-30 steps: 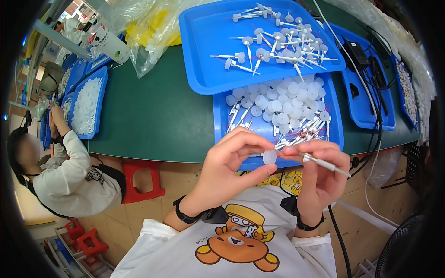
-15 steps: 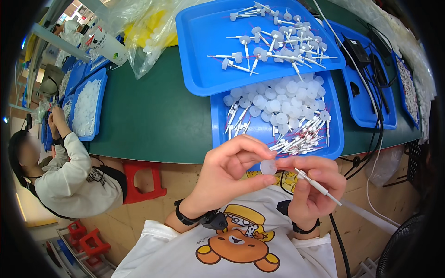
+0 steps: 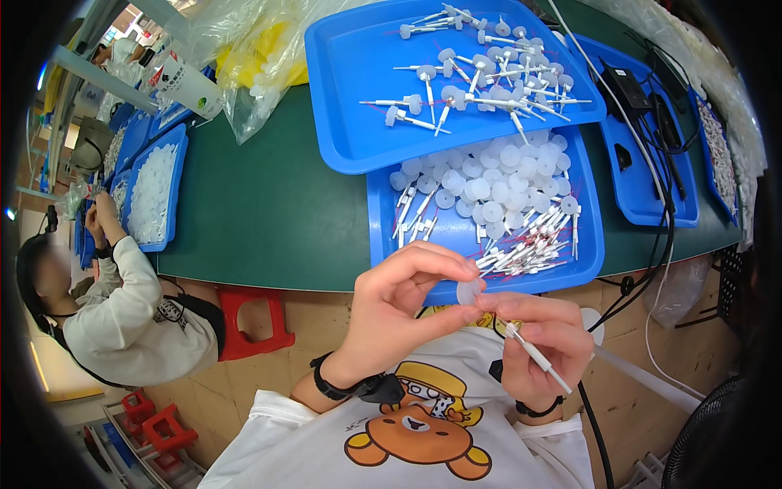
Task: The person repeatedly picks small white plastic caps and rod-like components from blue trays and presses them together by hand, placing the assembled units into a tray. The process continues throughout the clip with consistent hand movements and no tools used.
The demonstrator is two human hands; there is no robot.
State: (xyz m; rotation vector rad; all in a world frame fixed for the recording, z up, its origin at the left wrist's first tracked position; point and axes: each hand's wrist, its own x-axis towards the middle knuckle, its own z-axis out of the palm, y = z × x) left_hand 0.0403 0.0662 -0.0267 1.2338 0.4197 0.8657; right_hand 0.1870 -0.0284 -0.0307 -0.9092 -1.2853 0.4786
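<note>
Your left thumb and forefinger are nearly closed, pinching a disc (image 3: 467, 292) between their tips; that is your left hand (image 3: 383, 306). Your right hand (image 3: 538, 346) meets the disc's right side with its fingertips, its fingers curled round a white rod (image 3: 538, 359) that slants down to the right. Both pieces are above your lap, near the front edge of the lower tray (image 3: 380, 232). That blue tray has loose discs (image 3: 501, 183) heaped behind more rods (image 3: 529, 248). The upper tray (image 3: 350, 90) overlaps its back and carries discs fitted with rods. Left of these you have green table (image 3: 252, 179), then a seated co-worker (image 3: 138, 318).
</note>
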